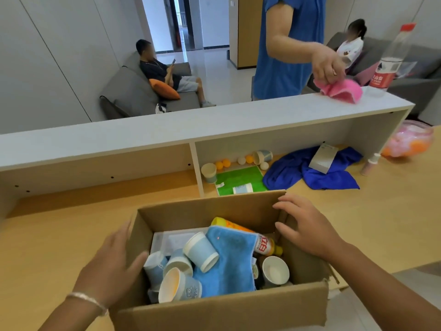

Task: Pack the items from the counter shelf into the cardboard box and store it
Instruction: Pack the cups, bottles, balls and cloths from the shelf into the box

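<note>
An open cardboard box [214, 309] sits on the wooden counter in front of me, holding several blue paper cups [201, 250], a light blue cloth [230, 259] and a yellow bottle [262, 244]. My left hand [112, 266] grips the box's left wall, thumb inside. My right hand [307, 228] rests on the right wall near the far corner. In the shelf compartment behind lie a paper cup [209, 172], a tipped cup [262, 156], orange and white balls [225, 163], a green mat [238, 179], a dark blue cloth [312, 170] and a grey packet [323, 158].
A person in a blue shirt [284, 44] stands behind the counter holding a pink cloth [341, 89] on the shelf top [167, 127]. A tall water bottle [389, 63] stands there. A small pink bottle [370, 164] and a bowl of balls [408, 139] are at the right.
</note>
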Motion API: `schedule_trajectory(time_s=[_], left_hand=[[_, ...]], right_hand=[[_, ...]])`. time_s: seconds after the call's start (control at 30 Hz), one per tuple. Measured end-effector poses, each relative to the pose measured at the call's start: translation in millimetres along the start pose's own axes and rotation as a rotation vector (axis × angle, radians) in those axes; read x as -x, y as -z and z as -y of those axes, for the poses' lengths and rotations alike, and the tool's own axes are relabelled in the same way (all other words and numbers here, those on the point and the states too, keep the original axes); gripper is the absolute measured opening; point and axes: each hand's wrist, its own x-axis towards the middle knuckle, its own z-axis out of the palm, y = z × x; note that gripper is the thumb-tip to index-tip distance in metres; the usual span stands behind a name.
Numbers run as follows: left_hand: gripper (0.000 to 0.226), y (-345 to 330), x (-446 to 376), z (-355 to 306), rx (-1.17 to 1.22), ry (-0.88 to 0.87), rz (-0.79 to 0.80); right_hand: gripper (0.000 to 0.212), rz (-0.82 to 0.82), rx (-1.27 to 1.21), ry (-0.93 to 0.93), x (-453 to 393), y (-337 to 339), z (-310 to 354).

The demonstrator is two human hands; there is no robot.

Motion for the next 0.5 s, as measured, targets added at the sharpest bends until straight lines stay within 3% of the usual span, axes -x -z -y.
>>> schedule_trajectory(time_s=[0.1,0.3,0.4,0.5], left_hand=[[0.074,11,-6,-53,0.011,-0.188,-0.157],[0.056,-15,-59,-182,0.068,-0.436,-0.105],[0.054,-45,-103,-244,0.04,-0.426,-0.064],[0.06,-80,-153,-291,-0.065,-0.308,0.089]], right_hand=[[0.034,-0.116,-0.104,-0.062,-2,5,-13],[0.036,-0.124,-0.096,-0.152,-40,8,-90],[0.046,-0.021,-0.059,-0.204,-68,3,-143],[0.056,0.115,-0.005,-0.201,-94,-5,-189]])
